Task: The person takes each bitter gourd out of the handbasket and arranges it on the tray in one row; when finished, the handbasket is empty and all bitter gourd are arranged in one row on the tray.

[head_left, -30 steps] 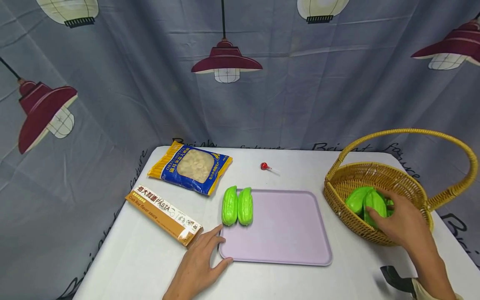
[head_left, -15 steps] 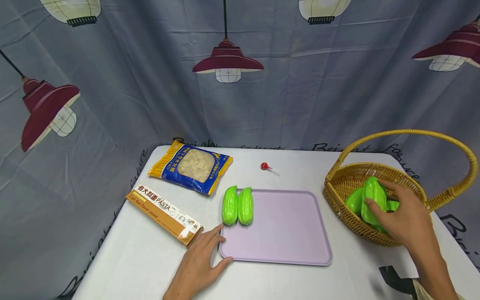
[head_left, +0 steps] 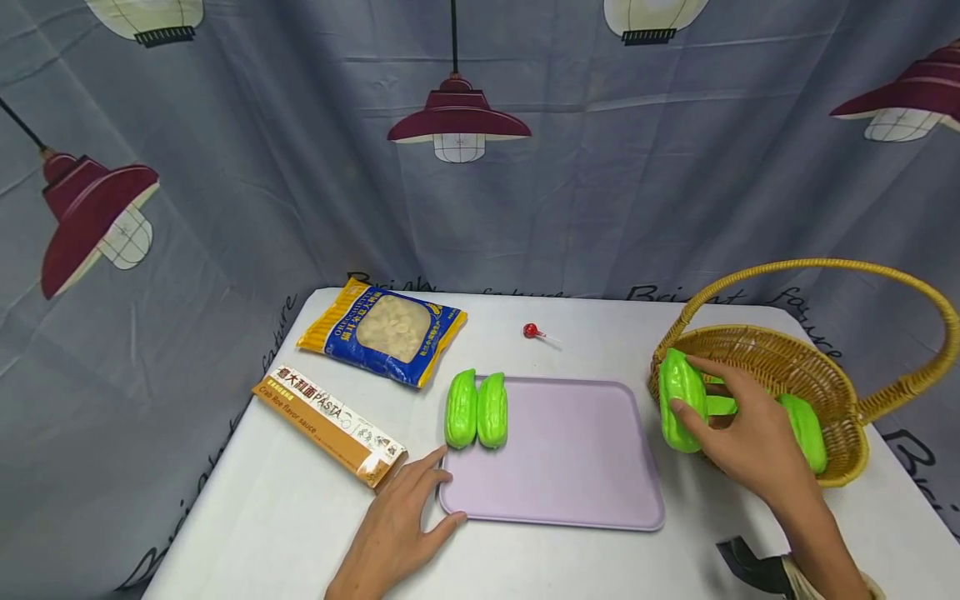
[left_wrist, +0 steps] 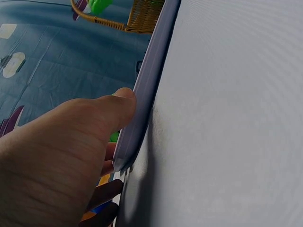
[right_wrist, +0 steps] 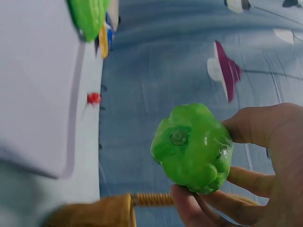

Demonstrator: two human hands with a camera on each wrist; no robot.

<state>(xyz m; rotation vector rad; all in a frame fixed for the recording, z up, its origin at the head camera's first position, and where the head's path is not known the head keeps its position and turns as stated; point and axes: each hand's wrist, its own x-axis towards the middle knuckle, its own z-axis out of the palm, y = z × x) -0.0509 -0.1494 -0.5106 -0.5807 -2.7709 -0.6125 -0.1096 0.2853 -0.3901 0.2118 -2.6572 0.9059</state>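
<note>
My right hand (head_left: 753,437) grips a ridged green gourd (head_left: 681,400) by its sides, over the basket's left rim. The right wrist view shows that gourd's lobed end (right_wrist: 191,149) with a stem stub, between thumb and fingers. Other green gourds (head_left: 806,429) lie in the wicker basket (head_left: 750,337), partly hidden by the hand. Two like it, a left gourd (head_left: 461,408) and a right gourd (head_left: 492,410), stand side by side at the left of the lilac tray (head_left: 570,467). My left hand (head_left: 397,529) rests relaxed at the tray's near-left corner, thumb touching its rim (left_wrist: 142,90).
A pasta box (head_left: 330,427) lies left of the tray, with a blue and yellow pasta bag (head_left: 386,333) behind it. A red lollipop (head_left: 531,331) lies beyond the tray. The basket's tall handle (head_left: 817,263) arches up. A grey printed curtain (head_left: 562,208) hangs behind the table.
My right hand has lifted the gourd from among the others and carried it left to the basket's rim. My left hand stays at the tray's corner.
</note>
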